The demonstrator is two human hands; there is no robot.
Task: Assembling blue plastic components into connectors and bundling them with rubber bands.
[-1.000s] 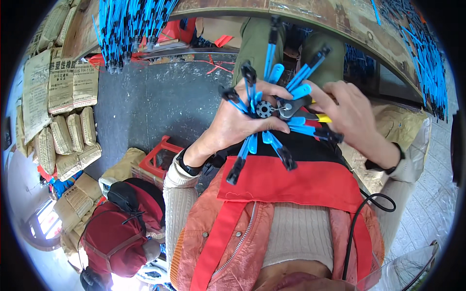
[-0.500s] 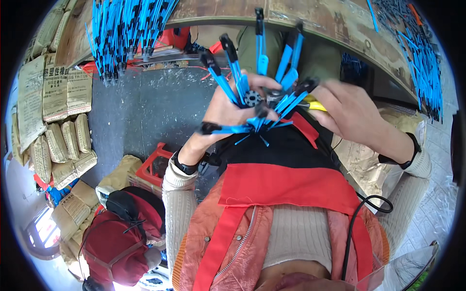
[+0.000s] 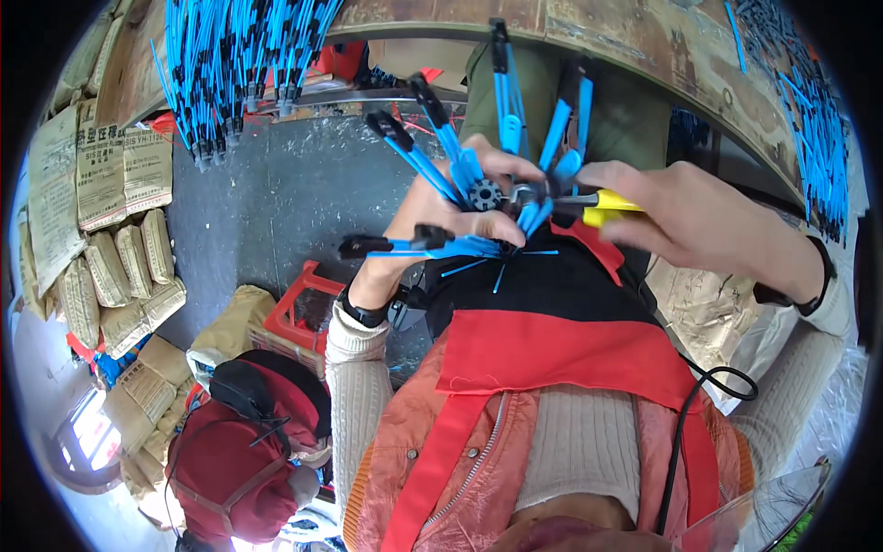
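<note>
My left hand (image 3: 425,210) is closed around a bundle of blue strips (image 3: 440,175) with black ends, which fan out around a small black toothed hub (image 3: 485,194). Its thumb lies just below the hub and its fingers above. My right hand (image 3: 690,216) grips yellow-handled pliers (image 3: 609,207). The metal head of the pliers (image 3: 526,195) is among the strips just right of the hub; whether its jaws touch them cannot be made out. Several thin blue ends (image 3: 498,276) stick out below the left thumb.
Blue strips with black ends hang over the worn wooden table (image 3: 607,37) at far left, and another pile (image 3: 819,156) lies at far right. Paper sacks (image 3: 101,175) stack up at left. A red plastic crate (image 3: 299,299) and a person in a dark red garment (image 3: 230,460) are at lower left.
The strip that slanted up toward my right hand is gone from there. A second black end now lies beside the lower-left one. My right hand sits slightly farther right with the pliers.
</note>
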